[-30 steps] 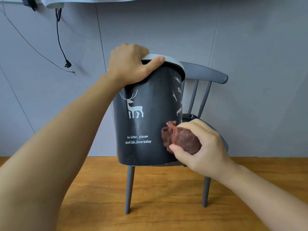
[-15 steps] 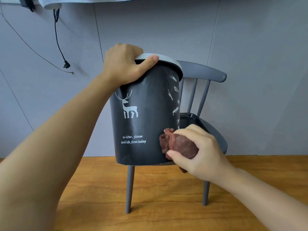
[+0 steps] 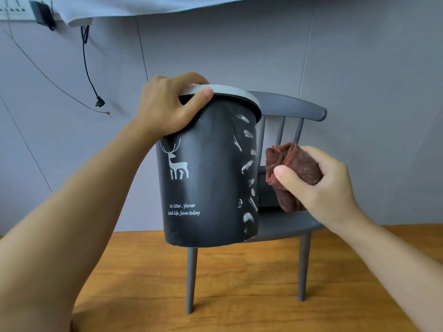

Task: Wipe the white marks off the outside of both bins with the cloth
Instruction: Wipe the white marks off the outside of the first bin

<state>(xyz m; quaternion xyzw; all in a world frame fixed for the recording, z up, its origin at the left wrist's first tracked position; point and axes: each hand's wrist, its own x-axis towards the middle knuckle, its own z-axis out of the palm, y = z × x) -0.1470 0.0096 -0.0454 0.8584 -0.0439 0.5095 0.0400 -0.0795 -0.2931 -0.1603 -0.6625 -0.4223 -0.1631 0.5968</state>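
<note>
On a chair [image 3: 287,226], left hand [image 3: 167,109] grips the tilted bin [image 3: 208,178] rim; right hand [image 3: 318,185] clutches cloth [image 3: 294,166] just beside it; bin could slip off

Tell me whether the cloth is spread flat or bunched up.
Bunched up. The brown cloth is crumpled into a wad with folds showing, gripped in the right hand, just clear of the dark bin.

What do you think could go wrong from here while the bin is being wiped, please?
1. The left hand grips only the rim of the dark bin, which sits tilted at the chair seat's front edge; a hard push might slip it off.
2. The bunched cloth in the right hand may smear the white marks rather than lift them.
</note>
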